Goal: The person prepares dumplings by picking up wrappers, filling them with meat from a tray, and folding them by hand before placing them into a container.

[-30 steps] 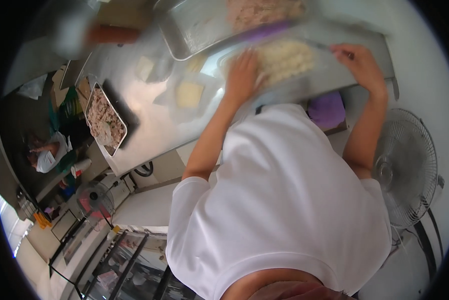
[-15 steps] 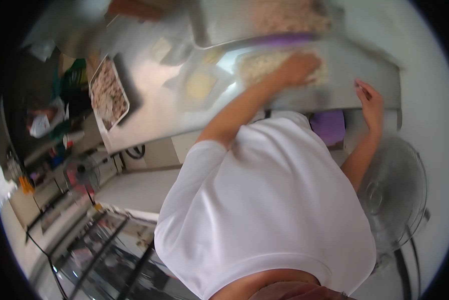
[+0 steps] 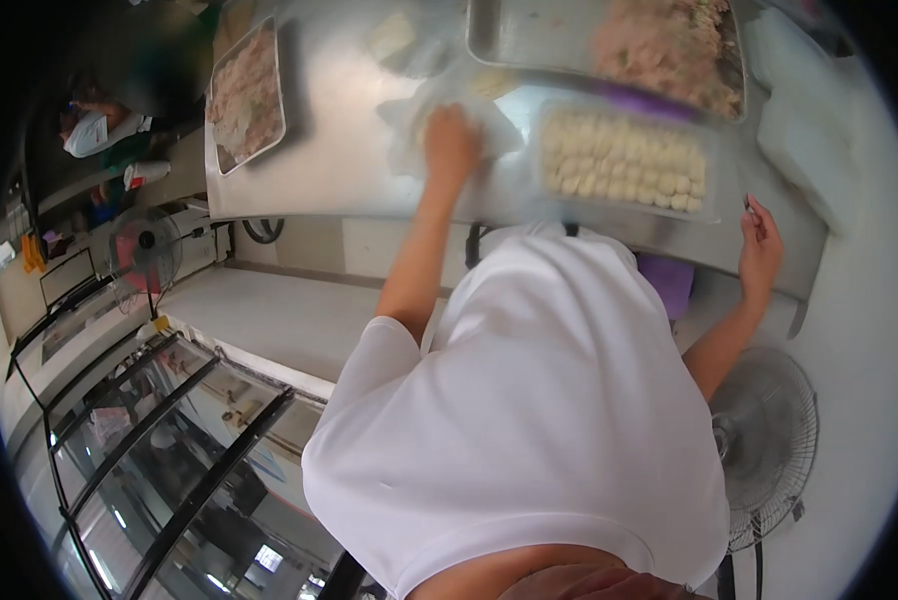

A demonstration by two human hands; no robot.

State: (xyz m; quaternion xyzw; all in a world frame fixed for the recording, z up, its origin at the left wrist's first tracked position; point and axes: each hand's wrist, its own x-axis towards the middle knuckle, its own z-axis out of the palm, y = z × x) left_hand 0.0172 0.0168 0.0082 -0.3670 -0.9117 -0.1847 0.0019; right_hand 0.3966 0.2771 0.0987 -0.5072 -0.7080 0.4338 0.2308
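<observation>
My left hand point(image 3: 453, 145), smeared by motion, reaches down over pale round dough wrappers point(image 3: 424, 130) on a crumpled clear sheet point(image 3: 397, 118). Its fingertips are hidden beneath the hand. To its right, a clear plastic tray point(image 3: 711, 165) holds rows of small pale dumplings point(image 3: 624, 160). My right hand point(image 3: 761, 248) is raised near the table's front edge, right of that tray. Its fingers are pinched around a small thin tool point(image 3: 748, 203), mostly hidden by the fingers.
Minced filling point(image 3: 669, 50) fills one side of a large metal tray point(image 3: 539, 35) at the back. Another metal tray point(image 3: 281, 75) of filling stands at the left. White stacked containers point(image 3: 804, 120) are far right. Fans point(image 3: 769, 440) stand at either side. A person point(image 3: 94, 130) is at far left.
My left hand has moved left from above the dumplings to the wrappers, uncovering the dumpling rows. My right hand stays pinched near the table edge. The view has shifted.
</observation>
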